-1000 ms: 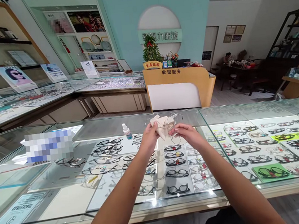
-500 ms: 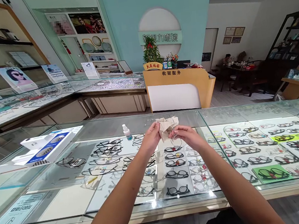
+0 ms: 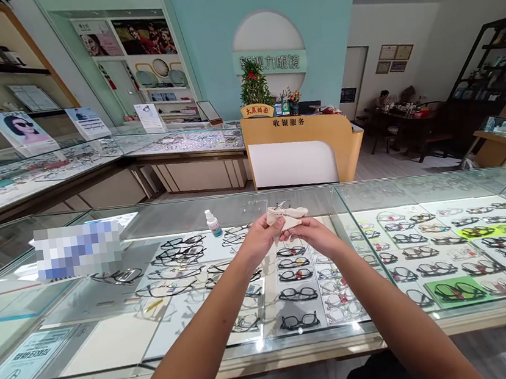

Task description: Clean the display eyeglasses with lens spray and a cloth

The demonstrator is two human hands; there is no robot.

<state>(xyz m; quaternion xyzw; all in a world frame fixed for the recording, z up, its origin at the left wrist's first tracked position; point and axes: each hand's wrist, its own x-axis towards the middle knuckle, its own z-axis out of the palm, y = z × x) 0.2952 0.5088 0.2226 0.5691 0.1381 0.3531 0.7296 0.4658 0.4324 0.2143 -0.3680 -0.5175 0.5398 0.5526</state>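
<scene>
Cloth (image 3: pixel 289 214), pale and zigzag-edged, is bunched near the middle of the frame, over the glass display counter (image 3: pixel 201 368). Our left hand (image 3: pixel 259 239) pinches its left side, thumb pressed on top and fingers narrow around it; our right hand (image 3: pixel 313 235) has its fingertips drawn in against the lower right folds. A thin-rimmed pair of eyeglasses (image 3: pixel 284 205) is wrapped in it, part of a rim showing above; how the right fingers meet the rims we cannot tell. Left of our hands, a small white bottle (image 3: pixel 213 223) stands upright on the glass, its label too small for us to read. At the left of the frame, a blue-and-white box (image 3: pixel 78 251) is blurred into squares, so we can read no brand. On the lower left card (image 3: pixel 38 354) we make out a round logo, but not the lettering. Beneath our hands lie rows of dark spectacles (image 3: pixel 298 294). At upper centre, we read 新视力眼镜 on the wall sign (image 3: pixel 270 62), 大展鸿图 on the curved plaque (image 3: pixel 257 111) under the plant, and 收银服务 on the wooden desk (image 3: pixel 348 141).
</scene>
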